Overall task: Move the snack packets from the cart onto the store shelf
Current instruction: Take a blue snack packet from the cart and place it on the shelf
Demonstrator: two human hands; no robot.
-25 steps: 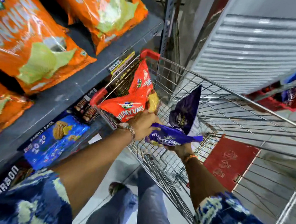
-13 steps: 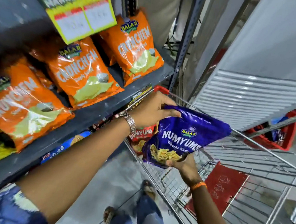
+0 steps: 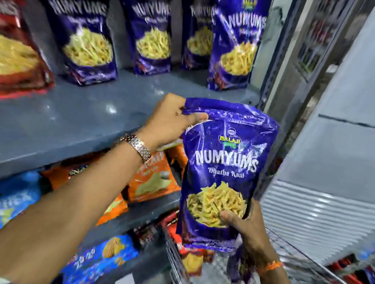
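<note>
A purple Numyums packet (image 3: 223, 162) stands upright in the air in front of the grey shelf (image 3: 68, 117). My left hand (image 3: 170, 121) pinches its top left corner, wrist with a metal watch. My right hand (image 3: 244, 228) holds its bottom right from below. Several matching purple Numyums packets (image 3: 236, 43) stand in a row at the back of the shelf. The wire cart (image 3: 283, 274) is below, with a red packet (image 3: 185, 245) and a purple one partly hidden behind the held packet.
Red Numyums packets (image 3: 10, 54) lie at the shelf's left end. Orange chip bags (image 3: 152, 179) and blue biscuit packs (image 3: 100, 255) fill the lower shelves. A metal upright (image 3: 276, 58) bounds the shelf on the right; a grey shutter wall (image 3: 339, 181) is beyond.
Both hands lifted the purple packet from over the cart up to the higher shelf and turned it upright. My view rose from the orange bags to the purple row.
</note>
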